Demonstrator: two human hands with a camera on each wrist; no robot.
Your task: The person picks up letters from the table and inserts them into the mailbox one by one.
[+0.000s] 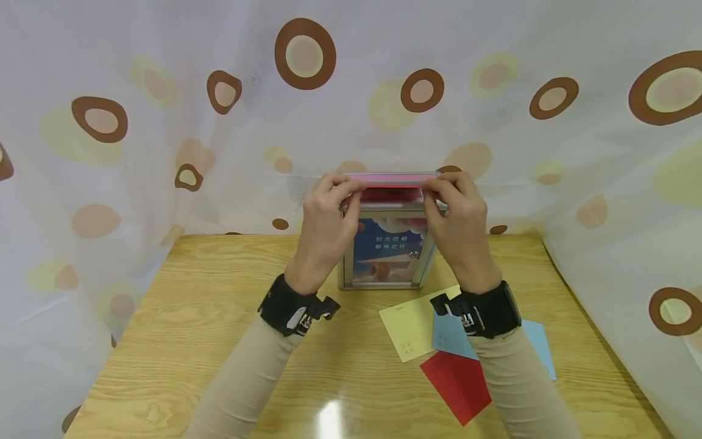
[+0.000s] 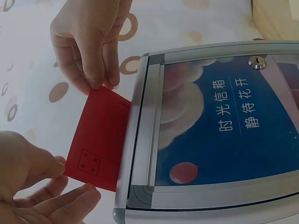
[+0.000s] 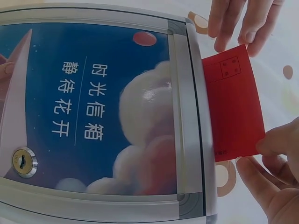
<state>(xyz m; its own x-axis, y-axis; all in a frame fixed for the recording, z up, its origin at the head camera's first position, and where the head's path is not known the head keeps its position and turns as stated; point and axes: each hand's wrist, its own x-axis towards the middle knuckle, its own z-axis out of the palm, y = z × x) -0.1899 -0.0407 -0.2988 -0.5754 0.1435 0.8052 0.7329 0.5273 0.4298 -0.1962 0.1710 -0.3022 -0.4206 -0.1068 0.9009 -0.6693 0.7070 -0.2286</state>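
Note:
A red envelope (image 2: 99, 133) stands partly in the top slot of a metal-framed mailbox (image 1: 388, 261), whose front is blue with white writing and a small lock (image 3: 24, 162). In the head view only a thin edge of the envelope shows. My left hand (image 1: 328, 222) pinches its left corner between thumb and fingers. At the opposite corner, my right hand (image 1: 459, 222) pinches the same envelope. Both hands are above the box. The part of the envelope inside the slot is hidden.
Right of the box, a yellow envelope (image 1: 407, 329), a blue one (image 1: 452, 338), another red one (image 1: 457, 387) and a further blue piece (image 1: 538, 344) lie on the wooden table (image 1: 219, 341), partly under my right forearm. A patterned curtain (image 1: 351, 122) hangs behind.

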